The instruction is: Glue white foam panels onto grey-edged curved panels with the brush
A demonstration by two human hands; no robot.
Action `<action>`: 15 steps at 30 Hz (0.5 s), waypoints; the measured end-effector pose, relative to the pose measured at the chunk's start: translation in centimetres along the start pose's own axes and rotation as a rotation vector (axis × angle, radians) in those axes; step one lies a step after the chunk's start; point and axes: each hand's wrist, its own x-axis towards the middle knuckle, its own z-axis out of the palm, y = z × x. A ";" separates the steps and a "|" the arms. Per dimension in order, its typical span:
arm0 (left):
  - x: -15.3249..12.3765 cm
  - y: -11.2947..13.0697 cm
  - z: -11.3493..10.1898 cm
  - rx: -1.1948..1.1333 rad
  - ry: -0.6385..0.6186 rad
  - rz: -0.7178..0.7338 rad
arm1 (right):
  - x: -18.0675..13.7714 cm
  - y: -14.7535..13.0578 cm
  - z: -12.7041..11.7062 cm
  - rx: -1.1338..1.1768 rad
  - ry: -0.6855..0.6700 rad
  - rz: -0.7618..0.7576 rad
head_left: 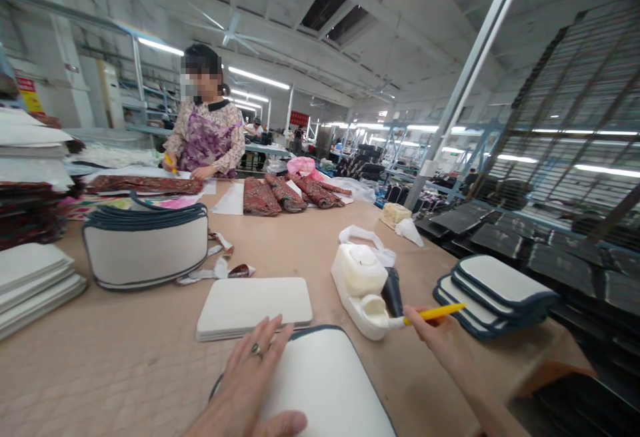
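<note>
My left hand (255,377) lies flat, fingers stretched, on a white panel (325,383) with a dark blue edge at the front of the table. My right hand (440,333) grips a yellow-handled brush (435,312). The brush's pale tip points left, at the small round cup of a white plastic glue container (363,283); whether it touches the glue inside I cannot tell. A dark tapered object (393,292) stands against the container. Just beyond my left hand is a short stack of plain white panels (255,307).
Blue-edged panels are stacked at right (500,290) and bundled upright at left (145,247). More white panels (37,283) lie far left. Fabric scraps (220,267) and folded red fabric (295,193) are farther back. Across the table a person (210,123) holds a yellow tool.
</note>
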 end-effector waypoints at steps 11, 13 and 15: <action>0.8 -6.7 -2.9 0.003 0.217 -0.053 | -1.6 -3.4 -1.2 -0.231 -0.336 -0.538; 0.7 -7.2 -3.1 0.042 0.124 -0.043 | -1.6 -2.7 -0.9 -0.145 -0.259 -0.454; 0.6 -7.5 -3.0 0.095 0.035 -0.030 | -0.7 -2.2 -0.5 -0.018 -0.153 -0.345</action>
